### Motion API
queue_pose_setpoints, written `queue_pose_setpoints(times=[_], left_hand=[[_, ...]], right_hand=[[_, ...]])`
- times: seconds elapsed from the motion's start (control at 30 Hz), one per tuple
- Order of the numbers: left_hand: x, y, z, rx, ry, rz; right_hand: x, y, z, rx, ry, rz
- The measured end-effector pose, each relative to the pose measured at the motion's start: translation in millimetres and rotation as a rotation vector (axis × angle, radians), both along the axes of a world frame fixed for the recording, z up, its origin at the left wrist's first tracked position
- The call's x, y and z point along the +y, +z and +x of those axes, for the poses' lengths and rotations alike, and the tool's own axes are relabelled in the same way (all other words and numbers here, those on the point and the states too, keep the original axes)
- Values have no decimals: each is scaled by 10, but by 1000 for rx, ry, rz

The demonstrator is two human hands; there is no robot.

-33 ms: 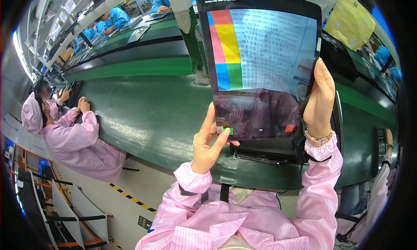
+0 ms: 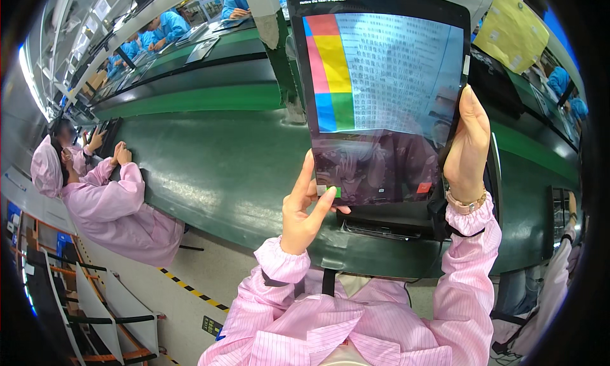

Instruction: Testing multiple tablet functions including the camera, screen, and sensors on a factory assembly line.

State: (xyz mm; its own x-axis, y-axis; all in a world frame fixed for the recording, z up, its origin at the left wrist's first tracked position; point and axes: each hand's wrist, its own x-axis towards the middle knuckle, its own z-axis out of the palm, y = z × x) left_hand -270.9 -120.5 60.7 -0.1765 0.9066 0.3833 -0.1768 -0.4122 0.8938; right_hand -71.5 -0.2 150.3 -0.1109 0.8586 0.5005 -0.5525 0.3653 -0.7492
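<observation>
A black tablet (image 2: 381, 166) is held upright over the green bench, its lit screen towards me. On the screen are coloured blocks beside a page of printed text, with a small green button at the lower left and a red one at the lower right. My left hand (image 2: 304, 210) grips the lower left corner, its thumb lying on the glass by the green button and its other fingers partly behind. Along the right edge, my right hand (image 2: 467, 143) is closed round the tablet, thumb up the side. Most of its fingers are hidden behind the tablet.
A dark flat device (image 2: 375, 229) lies on the green bench (image 2: 210, 156) below the tablet. At the left sits a co-worker in pink (image 2: 121, 207); another sleeve (image 2: 549, 290) shows far right. A yellow sheet (image 2: 511, 32) hangs at the upper right. Racks (image 2: 95, 309) stand lower left.
</observation>
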Motion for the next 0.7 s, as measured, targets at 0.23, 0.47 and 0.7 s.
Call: queue_pose_setpoints(times=[0.23,0.47,0.7], left_hand=[[61,50,37,23,128,213],[184,105,48,-229,-26,-51],[238,113,113,-320,-128,-257]], right_hand=[[-23,-21,12,-12,18,-30],[-173,-185,107,-157,58,-89],[-135,-254,593,-362,246,-230]])
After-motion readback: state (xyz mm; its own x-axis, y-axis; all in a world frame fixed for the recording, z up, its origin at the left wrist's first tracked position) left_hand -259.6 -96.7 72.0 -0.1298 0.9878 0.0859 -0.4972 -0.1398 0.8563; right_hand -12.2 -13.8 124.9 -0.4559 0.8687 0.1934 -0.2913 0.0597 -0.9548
